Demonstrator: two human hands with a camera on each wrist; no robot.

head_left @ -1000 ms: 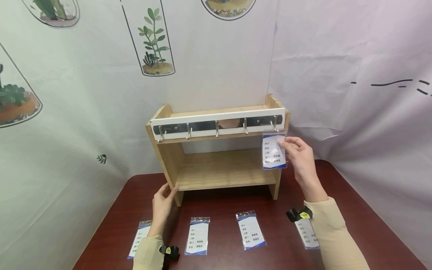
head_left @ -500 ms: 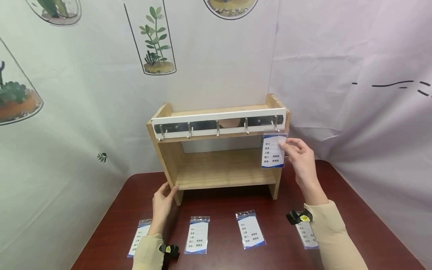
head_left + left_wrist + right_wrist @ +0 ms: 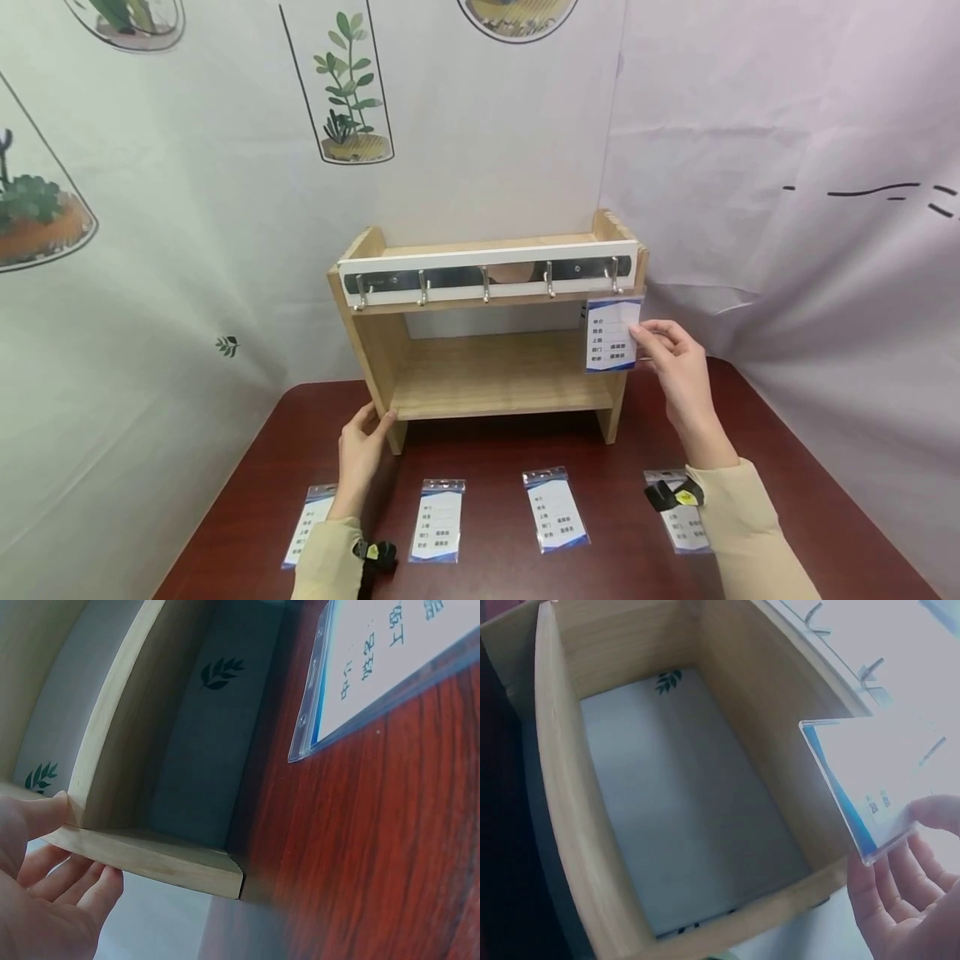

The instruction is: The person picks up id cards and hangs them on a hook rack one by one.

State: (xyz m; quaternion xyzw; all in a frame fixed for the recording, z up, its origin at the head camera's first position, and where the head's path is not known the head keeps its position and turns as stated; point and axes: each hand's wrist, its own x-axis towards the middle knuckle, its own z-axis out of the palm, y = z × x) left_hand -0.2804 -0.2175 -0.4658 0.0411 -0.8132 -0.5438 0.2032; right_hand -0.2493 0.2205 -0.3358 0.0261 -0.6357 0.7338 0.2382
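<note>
Up at the rightmost hook (image 3: 615, 276) of the wooden shelf (image 3: 480, 375), the right hand (image 3: 675, 367) pinches a badge sleeve (image 3: 613, 335) by its edge, thumb and fingers closed on the plastic, top edge right under the hook. The left hand (image 3: 362, 450) steadies the shelf's lower left corner, fingers straight against the wood. To seat it well, I'd say: keep the sleeve square, line its slot with the hook tip, lift gently over. Four more sleeves lie on the table (image 3: 787, 467).
</note>
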